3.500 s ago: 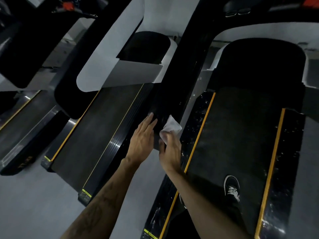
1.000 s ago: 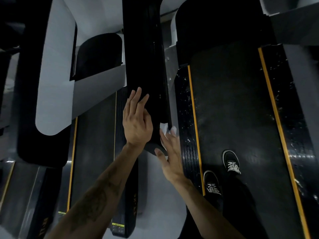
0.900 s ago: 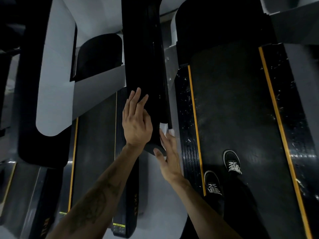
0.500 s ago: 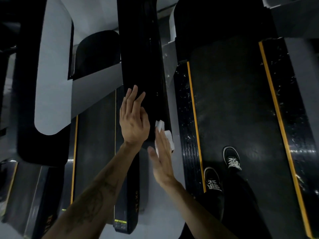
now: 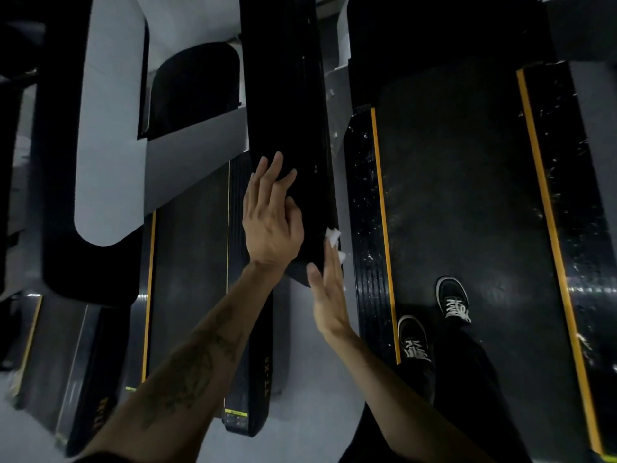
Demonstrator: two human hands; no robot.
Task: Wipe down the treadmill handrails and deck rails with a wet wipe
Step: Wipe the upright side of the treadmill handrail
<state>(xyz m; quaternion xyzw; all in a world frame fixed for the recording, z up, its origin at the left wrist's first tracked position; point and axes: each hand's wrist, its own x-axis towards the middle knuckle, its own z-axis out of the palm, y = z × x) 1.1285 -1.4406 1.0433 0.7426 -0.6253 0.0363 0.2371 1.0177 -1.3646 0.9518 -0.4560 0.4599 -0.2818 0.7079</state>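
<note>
Since half a second ago, the right hand has slid a little toward the rounded near end of the black handrail, and less of the white wet wipe shows past its fingertips; the left hand has barely shifted.

Head view, looking steeply down: the handrail runs from the top of the picture to the middle. The left hand lies flat on the rail's top left side, fingers straight and slightly spread, thumb against the rail. The right hand is flat against the rail's right side, fingers straight and pressed together, thumb pointing toward the rail's end. The wet wipe is pinned between those fingers and the rail's right edge, with a small crumpled bit sticking out above the fingertips and another bit beside them.

To the right, the person's two black sneakers with white laces stand on the dark treadmill belt, bordered by yellow stripes. The near deck rail glistens with wet specks. To the left, a second treadmill sits beside grey floor.
</note>
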